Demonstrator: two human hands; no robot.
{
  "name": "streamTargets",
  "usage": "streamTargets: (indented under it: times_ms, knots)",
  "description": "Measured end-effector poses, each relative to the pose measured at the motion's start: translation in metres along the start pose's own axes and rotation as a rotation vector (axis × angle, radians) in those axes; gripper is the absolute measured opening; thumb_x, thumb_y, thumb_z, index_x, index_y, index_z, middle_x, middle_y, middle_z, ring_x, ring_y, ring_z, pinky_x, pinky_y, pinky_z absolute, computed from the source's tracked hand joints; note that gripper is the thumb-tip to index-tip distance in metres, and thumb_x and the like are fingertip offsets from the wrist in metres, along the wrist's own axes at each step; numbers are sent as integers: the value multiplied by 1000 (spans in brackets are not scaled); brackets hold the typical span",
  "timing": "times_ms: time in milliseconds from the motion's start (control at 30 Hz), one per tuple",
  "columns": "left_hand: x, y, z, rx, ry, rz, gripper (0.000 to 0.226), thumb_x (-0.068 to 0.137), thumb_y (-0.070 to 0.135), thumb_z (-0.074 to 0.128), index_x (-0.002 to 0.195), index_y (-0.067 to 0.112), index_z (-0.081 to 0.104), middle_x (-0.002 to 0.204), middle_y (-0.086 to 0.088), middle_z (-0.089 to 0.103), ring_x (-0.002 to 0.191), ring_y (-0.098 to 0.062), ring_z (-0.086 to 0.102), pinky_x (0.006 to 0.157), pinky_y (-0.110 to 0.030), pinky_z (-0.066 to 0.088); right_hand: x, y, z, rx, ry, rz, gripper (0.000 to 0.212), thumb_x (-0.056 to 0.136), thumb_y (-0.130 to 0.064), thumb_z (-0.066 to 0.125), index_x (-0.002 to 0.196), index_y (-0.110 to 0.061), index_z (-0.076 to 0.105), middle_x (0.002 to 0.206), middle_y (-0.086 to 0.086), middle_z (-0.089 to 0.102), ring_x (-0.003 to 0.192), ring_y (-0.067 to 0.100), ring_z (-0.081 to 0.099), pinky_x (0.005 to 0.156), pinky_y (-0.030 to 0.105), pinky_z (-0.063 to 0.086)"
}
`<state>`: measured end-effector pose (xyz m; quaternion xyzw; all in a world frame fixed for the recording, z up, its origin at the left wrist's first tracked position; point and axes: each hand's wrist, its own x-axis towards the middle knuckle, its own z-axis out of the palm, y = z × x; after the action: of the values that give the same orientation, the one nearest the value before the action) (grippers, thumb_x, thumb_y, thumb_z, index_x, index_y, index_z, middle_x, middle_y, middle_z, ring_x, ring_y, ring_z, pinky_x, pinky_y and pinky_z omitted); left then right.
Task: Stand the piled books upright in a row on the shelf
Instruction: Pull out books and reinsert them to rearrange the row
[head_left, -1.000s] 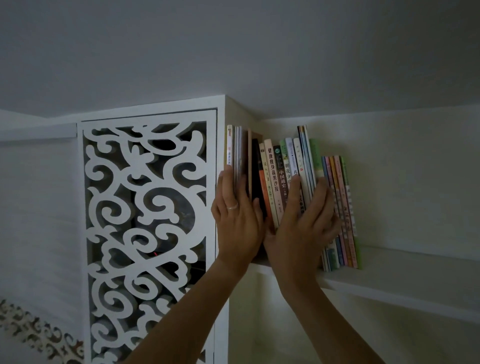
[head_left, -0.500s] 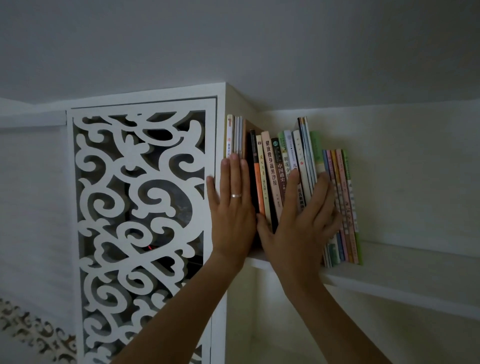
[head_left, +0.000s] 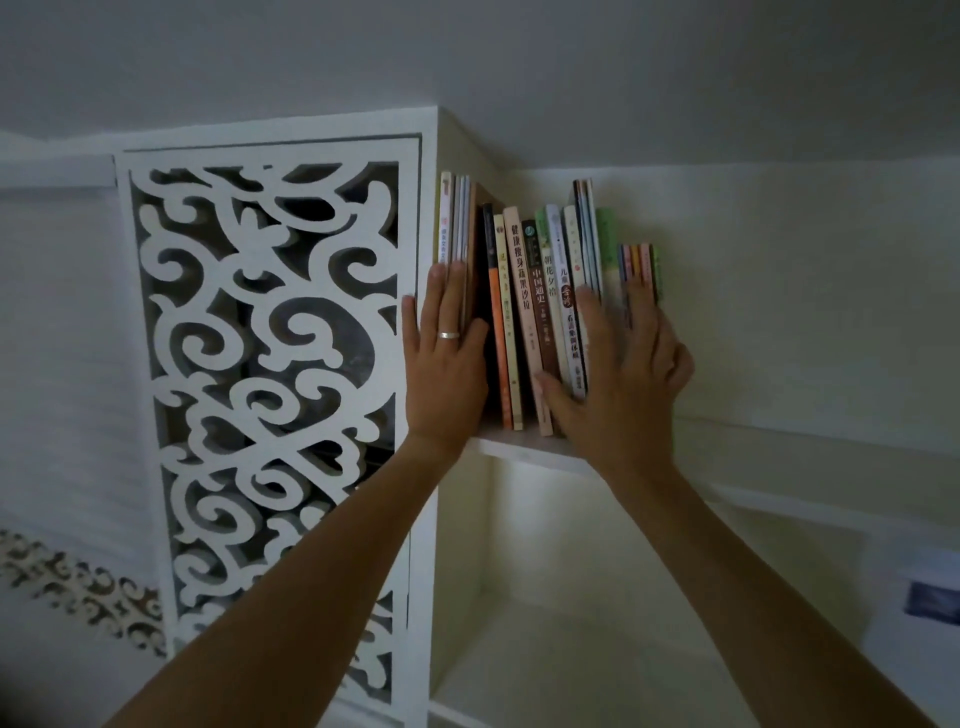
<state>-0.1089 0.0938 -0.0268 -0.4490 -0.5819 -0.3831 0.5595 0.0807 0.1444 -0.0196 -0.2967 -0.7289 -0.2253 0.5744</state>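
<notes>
A row of upright books (head_left: 524, 306) stands on the white shelf (head_left: 753, 447), packed against the cabinet side at the left. My left hand (head_left: 444, 358), with a ring, lies flat on the spines of the thin leftmost books (head_left: 456, 218). My right hand (head_left: 618, 374) presses flat, fingers spread, on the spines at the right end of the row, covering the lower part of the thin coloured books (head_left: 640, 262). Neither hand grips a book.
A white cabinet panel with carved scrollwork (head_left: 270, 374) stands just left of the books. The shelf runs on to the right along the pale wall. Below the shelf lies another white compartment (head_left: 545, 649). The ceiling hangs close above.
The right-hand books have been pushed further back into the shelf under my right hand. My left hand stays flat on the leftmost spines. The camera has shifted slightly.
</notes>
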Motion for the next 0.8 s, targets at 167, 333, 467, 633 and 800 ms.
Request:
streamTargets:
  times_ms: [167,333,467,633,800]
  knots:
    - [-2,2,-4,-98,9,-16,18,105,25,59,112,14,71,169,-15,28,160,-36,15,129,-60,10,19,41,-7,243,-123,255,113,76,-85,59,161,-27,12,162,20,24,148,41,30,113,63,38]
    - [0,1,-9,-169,-5,-32,30,106,35,52,104,14,73,169,-15,27,161,-33,13,129,-58,8,12,47,-2,627,-361,335,132,61,-83,75,158,-43,-4,157,2,38,139,27,47,109,59,46]
    - [1,0,-8,-150,-14,-14,33,104,41,57,112,14,73,169,-18,26,160,-36,14,128,-61,11,10,49,2,650,-377,314,140,57,-75,84,158,-43,-7,160,3,32,144,28,40,112,61,41]
    - [-1,-1,-6,-121,-17,-2,34,101,45,63,114,16,73,169,-19,25,160,-38,14,128,-61,9,10,51,5,706,-377,307,141,55,-77,83,159,-41,-5,159,0,33,144,25,39,112,61,42]
    - [0,-1,-5,-99,-21,5,41,98,55,65,112,17,74,169,-19,26,159,-39,15,127,-62,11,9,53,3,729,-374,320,143,60,-58,92,161,-33,-5,161,1,24,147,23,31,110,40,31]
